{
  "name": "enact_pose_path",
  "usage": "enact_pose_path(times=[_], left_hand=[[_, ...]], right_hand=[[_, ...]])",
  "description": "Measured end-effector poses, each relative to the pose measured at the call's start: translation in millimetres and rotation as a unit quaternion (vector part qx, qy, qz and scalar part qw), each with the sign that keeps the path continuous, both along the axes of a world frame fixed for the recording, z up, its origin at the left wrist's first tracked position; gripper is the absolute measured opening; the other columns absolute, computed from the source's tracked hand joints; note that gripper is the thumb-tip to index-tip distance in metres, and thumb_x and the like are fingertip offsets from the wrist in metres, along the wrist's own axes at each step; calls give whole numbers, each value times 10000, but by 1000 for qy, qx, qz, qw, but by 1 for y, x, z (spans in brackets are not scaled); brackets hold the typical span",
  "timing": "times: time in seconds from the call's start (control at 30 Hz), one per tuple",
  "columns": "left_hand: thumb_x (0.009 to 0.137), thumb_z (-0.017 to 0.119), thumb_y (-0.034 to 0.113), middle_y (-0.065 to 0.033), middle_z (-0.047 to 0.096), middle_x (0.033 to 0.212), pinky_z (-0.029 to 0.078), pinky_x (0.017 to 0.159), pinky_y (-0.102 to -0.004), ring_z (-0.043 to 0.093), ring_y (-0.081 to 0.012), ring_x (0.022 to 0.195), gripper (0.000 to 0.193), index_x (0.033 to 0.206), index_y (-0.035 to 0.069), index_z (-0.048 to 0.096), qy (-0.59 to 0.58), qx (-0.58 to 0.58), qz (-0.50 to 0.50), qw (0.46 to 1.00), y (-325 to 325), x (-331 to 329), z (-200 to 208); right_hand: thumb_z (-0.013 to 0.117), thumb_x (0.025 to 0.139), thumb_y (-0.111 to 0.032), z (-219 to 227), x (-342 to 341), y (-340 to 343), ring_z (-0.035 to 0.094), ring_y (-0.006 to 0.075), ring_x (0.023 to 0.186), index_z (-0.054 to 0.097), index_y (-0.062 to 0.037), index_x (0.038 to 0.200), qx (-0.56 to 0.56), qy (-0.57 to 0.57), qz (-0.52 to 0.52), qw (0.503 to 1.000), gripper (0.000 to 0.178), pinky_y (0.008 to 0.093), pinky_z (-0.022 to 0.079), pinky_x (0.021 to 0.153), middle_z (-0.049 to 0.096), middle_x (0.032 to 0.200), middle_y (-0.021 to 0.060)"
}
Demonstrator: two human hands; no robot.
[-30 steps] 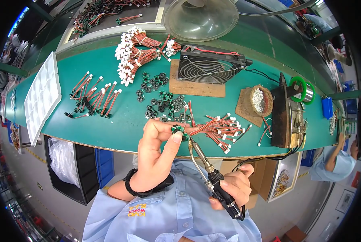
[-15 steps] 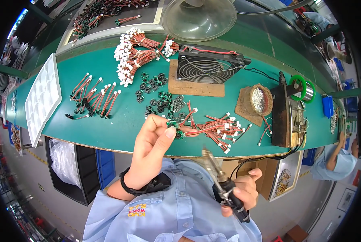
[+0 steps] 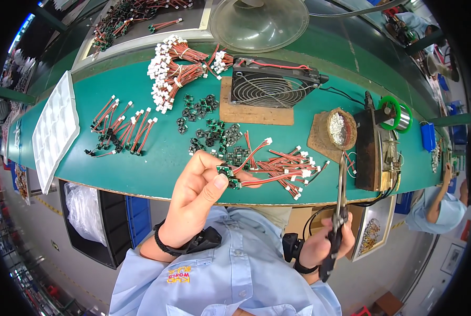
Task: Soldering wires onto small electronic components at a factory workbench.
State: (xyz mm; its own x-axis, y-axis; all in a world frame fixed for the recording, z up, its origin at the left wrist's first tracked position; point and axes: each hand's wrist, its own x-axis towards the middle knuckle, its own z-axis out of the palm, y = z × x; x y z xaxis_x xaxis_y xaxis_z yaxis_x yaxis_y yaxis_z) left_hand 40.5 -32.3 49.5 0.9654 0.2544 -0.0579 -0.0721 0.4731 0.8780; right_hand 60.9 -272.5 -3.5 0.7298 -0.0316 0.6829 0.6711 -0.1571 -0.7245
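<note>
My left hand [image 3: 193,195] pinches small green circuit boards [image 3: 227,174] between thumb and fingers, over the table's near edge. Red-and-dark wires [image 3: 277,179] with white connectors trail rightward from these boards. At the lower right, my right hand [image 3: 322,246] is wrapped round the black handle of a soldering iron [image 3: 342,195]. Its long metal end points away from me, with the tip at the near rim of a round brown pot [image 3: 330,138] of silvery bits. Whether the tip touches the rim, I cannot tell. Loose wire leads [image 3: 285,164] lie beyond my left hand.
A fan [image 3: 272,89] stands on a board at the back. Beside the pot are a dark metal soldering unit [image 3: 368,152] and a green solder spool [image 3: 403,117]. Small black parts [image 3: 209,134], bundled leads [image 3: 167,79], wired boards [image 3: 119,129] and a white tray [image 3: 56,131] lie leftward.
My right hand has swung the soldering iron rightward and away from me, bringing its tip up to the pot. The left hand stays nearly still; the wires on its boards have spread apart.
</note>
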Motion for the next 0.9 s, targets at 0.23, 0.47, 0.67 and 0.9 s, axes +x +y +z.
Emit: enact_pose_path(times=[0.23, 0.47, 0.67, 0.9], left_hand=[[891, 538, 87, -7, 548, 820, 403, 725, -225, 515, -91, 750, 116, 994, 36, 528, 82, 207, 258, 940, 72, -26, -23], [883, 538, 72, -15, 568, 857, 408, 719, -227, 513, -89, 739, 220, 1092, 8, 520, 133, 255, 312, 906, 153, -72, -60], [873, 547, 73, -49, 600, 902, 416, 751, -238, 529, -106, 758, 309, 1169, -9, 508, 145, 431, 421, 785, 117, -54, -48], [790, 610, 8, -95, 595, 908, 456, 681, -281, 570, -172, 736, 170, 956, -17, 585, 93, 554, 41, 827, 22, -15, -38]], right_hand=[[612, 807, 11, -9, 9, 26, 599, 178, 849, 470, -47, 1129, 39, 323, 42, 945, 356, 373, 390, 873, 649, 919, 116], [650, 767, -3, -16, 32, 46, 596, 166, 732, 518, -92, 1029, -329, 63, 7, 942, 306, 346, 377, 798, 648, 860, 26], [687, 697, 23, -16, 41, 57, 584, 191, 723, 542, -106, 979, -432, 6, -1, 902, 342, 334, 348, 762, 633, 799, 7], [667, 716, 100, -4, 44, 50, 605, 185, 707, 521, -80, 1008, -304, 69, 29, 950, 372, 306, 459, 712, 627, 801, 71]])
